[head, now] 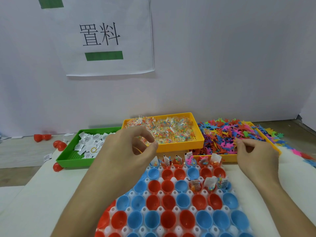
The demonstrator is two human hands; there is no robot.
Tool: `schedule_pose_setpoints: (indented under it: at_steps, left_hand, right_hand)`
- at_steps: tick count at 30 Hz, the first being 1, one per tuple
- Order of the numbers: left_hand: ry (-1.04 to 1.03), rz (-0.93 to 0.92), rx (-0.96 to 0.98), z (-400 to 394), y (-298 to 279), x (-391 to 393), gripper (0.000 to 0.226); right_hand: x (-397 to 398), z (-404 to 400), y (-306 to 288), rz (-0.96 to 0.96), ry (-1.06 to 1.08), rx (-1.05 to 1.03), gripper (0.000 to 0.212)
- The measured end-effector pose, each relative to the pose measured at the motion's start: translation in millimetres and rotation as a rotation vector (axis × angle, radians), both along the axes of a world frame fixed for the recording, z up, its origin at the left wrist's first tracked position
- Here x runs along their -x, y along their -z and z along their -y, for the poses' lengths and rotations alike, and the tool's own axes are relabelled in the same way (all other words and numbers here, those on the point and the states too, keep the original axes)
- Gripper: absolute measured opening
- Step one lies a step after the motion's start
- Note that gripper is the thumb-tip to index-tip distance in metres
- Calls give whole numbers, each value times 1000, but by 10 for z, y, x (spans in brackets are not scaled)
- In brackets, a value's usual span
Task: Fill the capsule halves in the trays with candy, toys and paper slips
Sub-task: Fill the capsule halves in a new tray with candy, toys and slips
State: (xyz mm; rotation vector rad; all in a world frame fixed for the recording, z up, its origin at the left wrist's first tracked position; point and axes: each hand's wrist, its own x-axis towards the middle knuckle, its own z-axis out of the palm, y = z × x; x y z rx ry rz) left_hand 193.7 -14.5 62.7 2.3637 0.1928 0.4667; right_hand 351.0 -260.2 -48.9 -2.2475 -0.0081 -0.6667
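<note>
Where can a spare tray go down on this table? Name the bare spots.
Bare white mat left of the capsule tray, below the green tray; bare tabletop further left. Crowded: the supply trays behind, and scattered toys at right.

1. White capsule tray [171,228]: cut off by the bottom edge; its left part hidden behind the left hand [126,151].
2. Paper slips [89,142]: print too small to read.
3. Right hand [256,153]: fingertip contents indistinct.

Pale wall [222,57] bears a paper sign [106,36] reading 置料.
</note>
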Motion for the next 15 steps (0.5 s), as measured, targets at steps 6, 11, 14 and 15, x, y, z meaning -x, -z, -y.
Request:
schedule_pose_setpoints:
  at_steps: [6, 11, 14, 15]
  left_hand:
    - [0, 0, 7, 9, -23, 17, 10]
    - [12, 7, 13, 43, -32, 21, 9]
    - [38, 2, 35, 66, -32, 21, 7]
    - [47, 1, 43, 71, -34, 20, 7]
  right_hand:
    - [10, -62, -73, 74, -29, -104, 21]
    - [26, -143, -140, 16, -201, -283, 18]
    - [109, -243, -248, -36, -336, -448, 13]
    - [159, -288, -303, -62, -416, -481, 12]
